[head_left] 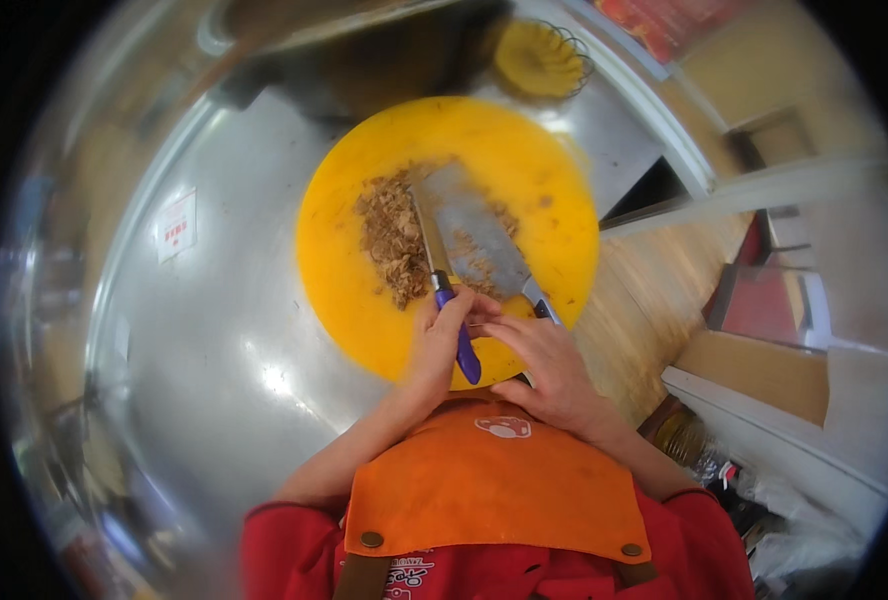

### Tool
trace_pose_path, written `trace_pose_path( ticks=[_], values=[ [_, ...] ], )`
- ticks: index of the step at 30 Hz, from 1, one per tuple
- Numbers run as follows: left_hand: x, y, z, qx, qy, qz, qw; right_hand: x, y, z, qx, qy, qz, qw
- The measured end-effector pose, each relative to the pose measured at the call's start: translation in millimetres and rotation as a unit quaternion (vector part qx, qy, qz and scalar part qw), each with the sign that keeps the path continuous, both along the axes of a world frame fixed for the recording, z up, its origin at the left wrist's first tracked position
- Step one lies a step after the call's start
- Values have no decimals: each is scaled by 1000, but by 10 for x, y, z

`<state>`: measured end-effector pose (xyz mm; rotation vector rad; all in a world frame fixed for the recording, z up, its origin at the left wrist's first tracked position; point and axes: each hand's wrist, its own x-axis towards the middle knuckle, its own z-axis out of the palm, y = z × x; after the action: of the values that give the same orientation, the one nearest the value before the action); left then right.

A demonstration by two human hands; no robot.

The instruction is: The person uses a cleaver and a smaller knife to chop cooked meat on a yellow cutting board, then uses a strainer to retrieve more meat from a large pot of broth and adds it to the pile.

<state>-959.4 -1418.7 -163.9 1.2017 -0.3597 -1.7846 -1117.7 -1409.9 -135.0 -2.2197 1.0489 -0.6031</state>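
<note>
A round yellow cutting board (339,322) lies before me with a pile of chopped brown meat (391,236) left of its middle. My left hand (444,326) holds a knife with a purple handle (467,352); its narrow blade (427,217) stands along the right side of the pile. Right of it a wide cleaver blade (474,217) lies on the board, with meat crumbs on it. My right hand (545,360) is beside the cleaver's dark handle (542,307), fingers spread and reaching toward my left hand. Whether its fingertips touch anything is unclear.
The board rests on a steel worktop (226,315) with a printed label (178,225) at the left. A yellow item in a wire holder (540,60) stands behind the board, near a dark blurred object (384,67). Plastic bags (796,517) and a bottle (676,439) are at the lower right.
</note>
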Motion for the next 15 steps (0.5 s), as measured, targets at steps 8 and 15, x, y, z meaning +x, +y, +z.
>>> trace_pose_path(
  ticks=[8,15],
  values=[
    [131,600,10,70,-143,76,984,-453,-142,-617,20,140,-126,982],
    [-166,868,-275,121,-103,167,973,-546,-394,-637,567,-212,-152,781]
  ],
)
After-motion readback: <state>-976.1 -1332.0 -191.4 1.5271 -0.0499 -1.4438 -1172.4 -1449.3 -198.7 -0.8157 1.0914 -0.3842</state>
